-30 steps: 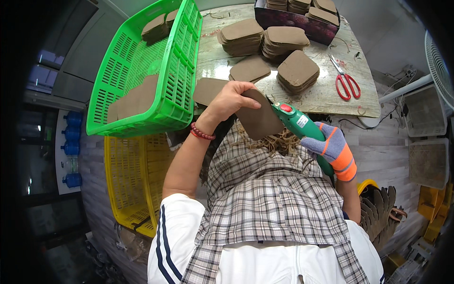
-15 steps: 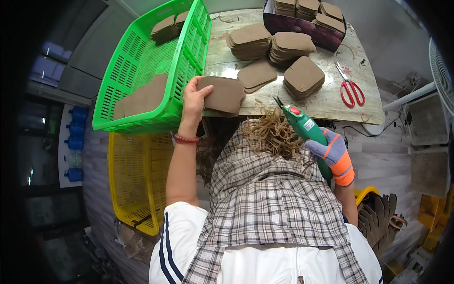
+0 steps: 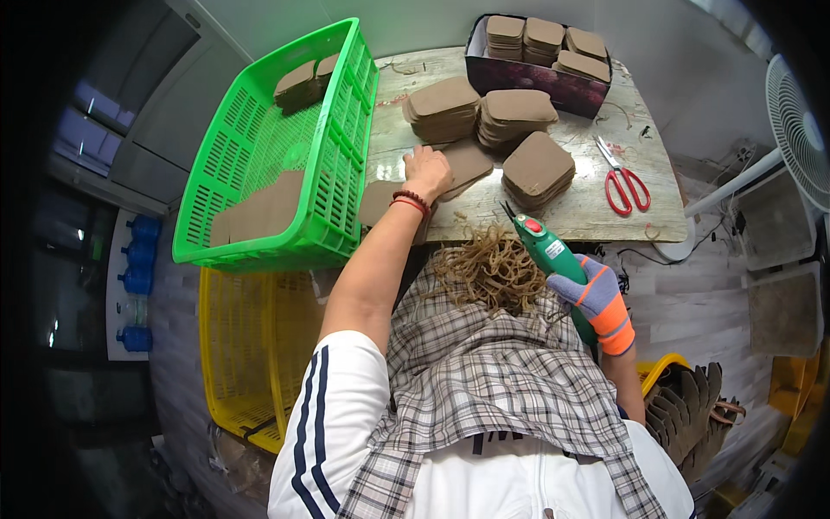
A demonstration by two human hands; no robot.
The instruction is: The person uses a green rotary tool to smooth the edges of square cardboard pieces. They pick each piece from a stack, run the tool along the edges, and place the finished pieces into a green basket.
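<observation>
My left hand (image 3: 427, 173) reaches over the table, fingers curled down at the left edge of a thin stack of brown rounded pads (image 3: 468, 165). What its fingertips grip, if anything, is hidden. Another brown pad (image 3: 376, 202) lies at the table's front edge, partly behind my left wrist. In a grey and orange glove, my right hand (image 3: 592, 294) is closed around green electric scissors (image 3: 546, 246) with a red button; their blades point up and left. Beside the blades, a tangle of thin brown offcut strips (image 3: 488, 270) rests on my checked apron (image 3: 493, 372).
Taller pad stacks (image 3: 517, 119) stand behind, and a dark box (image 3: 538, 92) of pads is at the back. Red-handled scissors (image 3: 624, 186) lie at right. A green crate (image 3: 333, 186) with pads stands at left, above a yellow crate (image 3: 238, 346). A fan (image 3: 791, 125) is far right.
My left hand has let go of the pad, now at the table's front edge, and moved right to the thin stack. My right hand keeps its hold on the electric scissors.
</observation>
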